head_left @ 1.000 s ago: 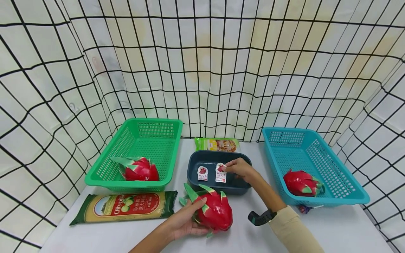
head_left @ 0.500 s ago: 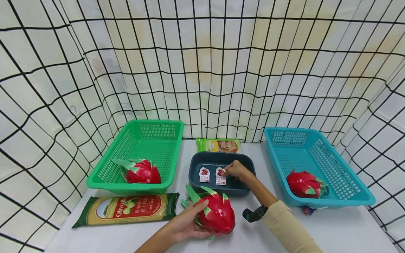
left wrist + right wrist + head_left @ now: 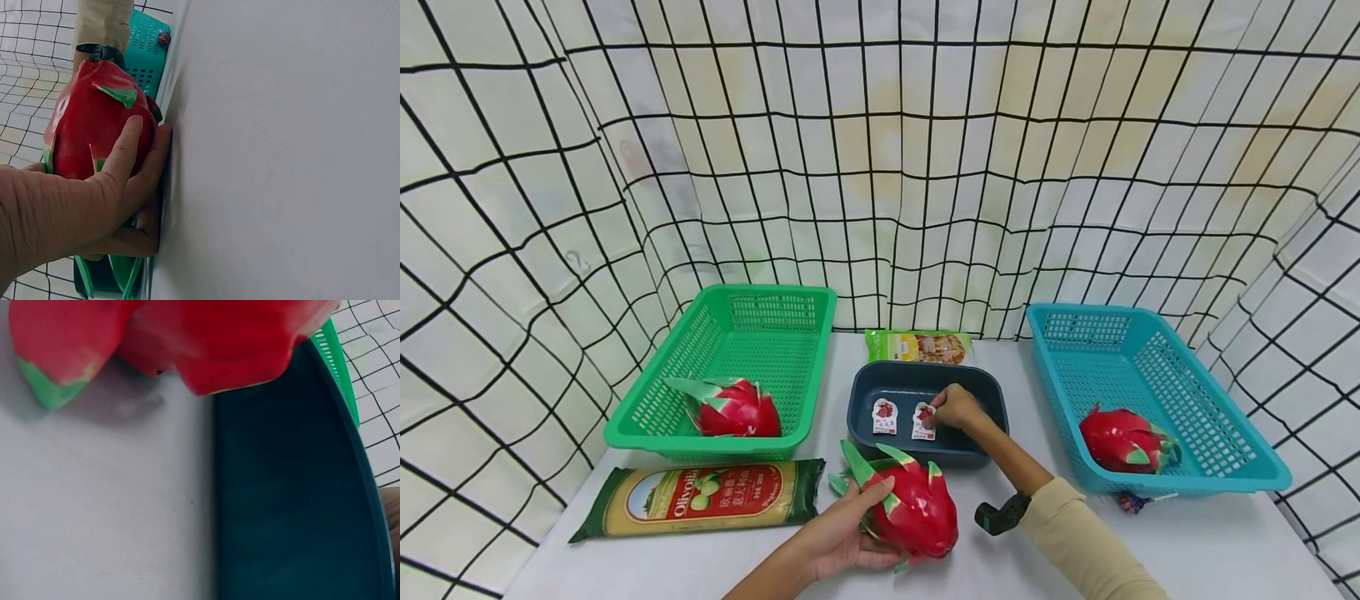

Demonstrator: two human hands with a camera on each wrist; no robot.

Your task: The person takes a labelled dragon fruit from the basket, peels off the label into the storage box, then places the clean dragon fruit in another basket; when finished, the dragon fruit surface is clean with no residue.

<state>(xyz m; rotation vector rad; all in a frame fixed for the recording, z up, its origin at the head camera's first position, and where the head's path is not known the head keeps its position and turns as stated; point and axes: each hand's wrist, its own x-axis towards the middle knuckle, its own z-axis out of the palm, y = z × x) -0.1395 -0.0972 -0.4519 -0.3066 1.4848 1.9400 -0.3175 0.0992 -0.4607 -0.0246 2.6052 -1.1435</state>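
My left hand (image 3: 850, 527) holds a red dragon fruit (image 3: 919, 510) with green-tipped scales low over the white table, thumb on top and fingers beneath. In the left wrist view its fingers wrap round one side of the fruit. My right hand (image 3: 961, 410) reaches into a dark blue tray (image 3: 955, 455), pinching the edge of a white dragon fruit label (image 3: 922, 432). Just left of it, a similar label (image 3: 884, 418) lies in the tray. The right wrist view shows mainly the tray's outer wall (image 3: 294, 487), with the right fingers mostly hidden behind the rim.
A green basket (image 3: 718, 443) at left and a blue basket (image 3: 1195, 482) at right each contain one dragon fruit. A spaghetti pack (image 3: 700, 500) lies before the green basket. Behind the tray is a green snack packet (image 3: 919, 346); a wrapped candy (image 3: 1129, 502) sits by the blue basket.
The label under my right fingers has come down slightly toward the tray floor, and the right hand has lowered with it. My left hand keeps its hold on the dragon fruit.
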